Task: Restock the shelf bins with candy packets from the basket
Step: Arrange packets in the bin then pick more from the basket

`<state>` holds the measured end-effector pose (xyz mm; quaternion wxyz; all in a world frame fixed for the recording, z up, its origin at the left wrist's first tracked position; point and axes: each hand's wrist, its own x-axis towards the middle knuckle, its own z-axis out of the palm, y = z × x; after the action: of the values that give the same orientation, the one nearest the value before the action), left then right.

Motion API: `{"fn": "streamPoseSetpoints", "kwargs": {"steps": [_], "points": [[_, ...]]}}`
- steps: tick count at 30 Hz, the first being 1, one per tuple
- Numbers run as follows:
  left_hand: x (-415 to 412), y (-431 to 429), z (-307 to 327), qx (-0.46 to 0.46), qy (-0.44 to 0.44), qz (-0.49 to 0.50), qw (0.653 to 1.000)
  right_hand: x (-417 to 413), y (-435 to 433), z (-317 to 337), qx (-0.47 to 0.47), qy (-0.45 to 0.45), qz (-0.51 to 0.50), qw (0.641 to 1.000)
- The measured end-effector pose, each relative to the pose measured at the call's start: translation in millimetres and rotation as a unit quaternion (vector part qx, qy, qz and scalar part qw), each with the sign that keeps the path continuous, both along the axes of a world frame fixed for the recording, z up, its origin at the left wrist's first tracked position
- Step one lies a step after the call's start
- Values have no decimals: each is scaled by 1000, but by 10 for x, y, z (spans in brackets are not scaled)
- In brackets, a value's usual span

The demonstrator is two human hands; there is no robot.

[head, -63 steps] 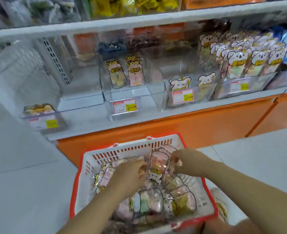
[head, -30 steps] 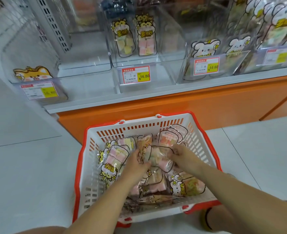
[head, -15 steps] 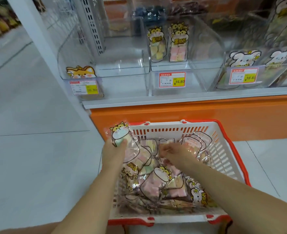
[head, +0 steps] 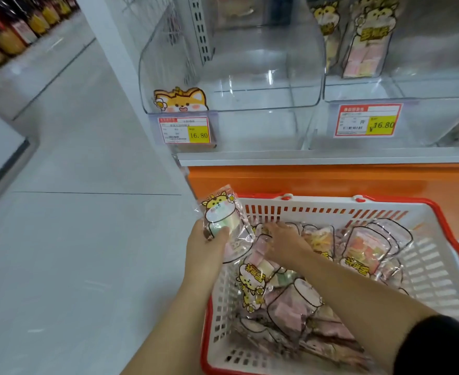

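Down at the lower middle of the head view, the left hand (head: 206, 250) grips one candy packet (head: 221, 216) upright at the upper-left corner of the red-rimmed white basket (head: 436, 269), its thumb pressed across the packet's front. Just right of it, the right hand (head: 282, 242) lies on the heap of packets (head: 255, 280) inside the basket with fingers bent down among them, though whether they pinch one cannot be told. Higher up, a clear shelf bin (head: 250, 77) carries a price tag (head: 186, 129), and the neighbouring bin (head: 425, 85) at upper right holds upright packets (head: 363, 47).

Clear candy packets (head: 277, 293) in white basket (head: 425, 266)
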<state>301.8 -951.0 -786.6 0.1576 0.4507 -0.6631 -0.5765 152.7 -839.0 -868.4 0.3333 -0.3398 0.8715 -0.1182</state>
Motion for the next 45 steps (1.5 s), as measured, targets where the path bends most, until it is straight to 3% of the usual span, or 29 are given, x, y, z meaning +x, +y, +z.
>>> {"fn": "streamPoseSetpoints", "kwargs": {"steps": [10, 14, 17, 20, 23, 26, 29, 32, 37, 42, 45], "points": [[329, 9, -57, 58, -19, -41, 997, -13, 186, 366, -49, -118, -36, 991], [495, 69, 17, 45, -31, -66, 996, -83, 411, 811, -68, -51, -54, 995], [531, 126, 71, 35, -31, -76, 996, -113, 565, 1119, -117, -6, -129, 985], [478, 279, 204, 34, -20, -96, 995, -36, 806, 1358, -236, -20, -224, 945], [359, 468, 368, 60, 2, -86, 995, 125, 1043, 1603, -366, -96, -313, 871], [184, 656, 520, 159, 44, -41, 985, 292, 1290, 1883, -437, -106, -376, 810], [-8, 917, 753, 268, 105, -40, 957, 502, 1485, 2075, -449, -11, -314, 836], [-193, 1220, 1033, 289, 166, -91, 939, 668, 1575, 2155, -440, 23, -240, 865], [-327, 1435, 1362, 262, 220, -136, 930, 625, 1766, 2326, -449, -40, -222, 864], [-405, 1474, 1392, 117, 191, -201, 954, 396, 1956, 2424, -470, -178, -260, 824], [-479, 1498, 1438, 127, 175, -227, 950, 271, 1974, 2419, -489, -281, -269, 780]]}}
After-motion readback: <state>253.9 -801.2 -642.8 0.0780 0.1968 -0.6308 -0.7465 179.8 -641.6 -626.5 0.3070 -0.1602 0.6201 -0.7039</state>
